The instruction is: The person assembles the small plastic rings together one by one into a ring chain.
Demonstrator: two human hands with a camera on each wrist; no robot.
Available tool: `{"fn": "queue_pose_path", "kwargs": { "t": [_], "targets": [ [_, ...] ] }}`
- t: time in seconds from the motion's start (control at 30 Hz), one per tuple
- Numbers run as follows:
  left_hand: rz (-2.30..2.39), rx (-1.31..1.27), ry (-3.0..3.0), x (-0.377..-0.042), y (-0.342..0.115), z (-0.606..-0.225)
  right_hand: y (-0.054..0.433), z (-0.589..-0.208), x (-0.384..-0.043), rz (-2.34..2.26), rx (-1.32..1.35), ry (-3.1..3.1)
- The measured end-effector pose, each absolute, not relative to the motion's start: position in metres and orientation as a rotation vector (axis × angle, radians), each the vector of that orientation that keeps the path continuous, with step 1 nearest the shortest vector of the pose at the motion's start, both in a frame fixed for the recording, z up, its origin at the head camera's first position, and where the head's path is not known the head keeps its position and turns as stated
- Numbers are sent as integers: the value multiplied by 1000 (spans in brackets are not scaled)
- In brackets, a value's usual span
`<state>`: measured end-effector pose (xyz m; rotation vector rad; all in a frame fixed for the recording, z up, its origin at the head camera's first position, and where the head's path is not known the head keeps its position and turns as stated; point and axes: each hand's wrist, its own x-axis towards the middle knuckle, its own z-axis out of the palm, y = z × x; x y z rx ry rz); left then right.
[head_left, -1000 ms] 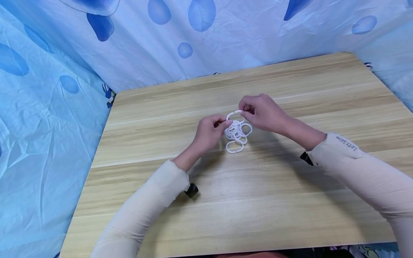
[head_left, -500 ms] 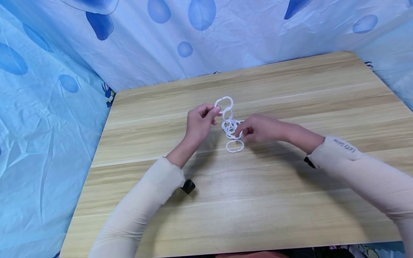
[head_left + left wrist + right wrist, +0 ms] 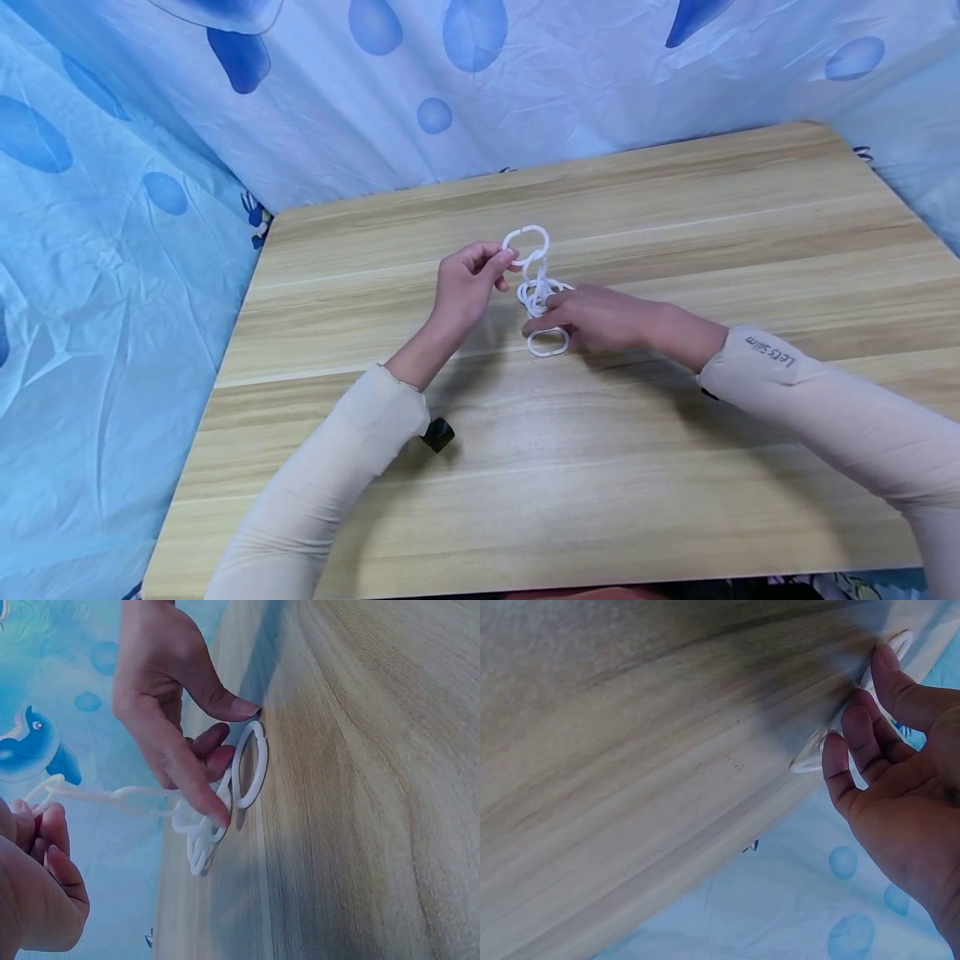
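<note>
My left hand (image 3: pixel 467 285) pinches an oval white plastic link (image 3: pixel 547 242) between thumb and index finger in the head view. From it a chain of links runs down to a bunched pile of white links (image 3: pixel 534 293) on the table. My right hand (image 3: pixel 611 318) lies low over the near side of the pile, palm down. In the left wrist view its index finger reaches to the bunched links while its thumb points at a separate link (image 3: pixel 262 761) lying on the wood. The right wrist view shows the fingers gently bent, partly hiding the links.
The wood-grain table (image 3: pixel 450 517) carries the links near its middle. A blue curtain (image 3: pixel 600 75) with bubble prints hangs behind the far edge and along the left side. A small black camera (image 3: pixel 438 435) sits under the left wrist.
My left hand has raised its link up and left, drawing the chain out of the pile. My right hand has let go at the top and come down toward the near link.
</note>
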<state>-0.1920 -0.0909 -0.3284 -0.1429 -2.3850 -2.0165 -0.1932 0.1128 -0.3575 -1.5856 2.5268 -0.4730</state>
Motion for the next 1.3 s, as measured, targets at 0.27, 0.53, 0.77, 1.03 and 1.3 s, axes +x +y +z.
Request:
{"fn": "queue_pose_path", "kwargs": {
  "t": [0.27,0.53,0.77,1.03,1.3],
  "targets": [
    [-2043,-153,-2383,-192,-91,-328,114,-361,-196,-496,-1638,2517],
    [-2067,-145,-2380,-192,-91,-327,114,-365,-198,-532,-1490,2561],
    [-2071,-126,-2386,-192,-92,-326,115,-364,-195,-537,-1392,2587],
    [-2066,-115,-2396,-193,-92,-326,119,-363,-193,-482,-1431,2616],
    [-2069,-111,-2403,-194,-93,-326,128,-355,-199,-563,-1430,2636]
  ]
}}
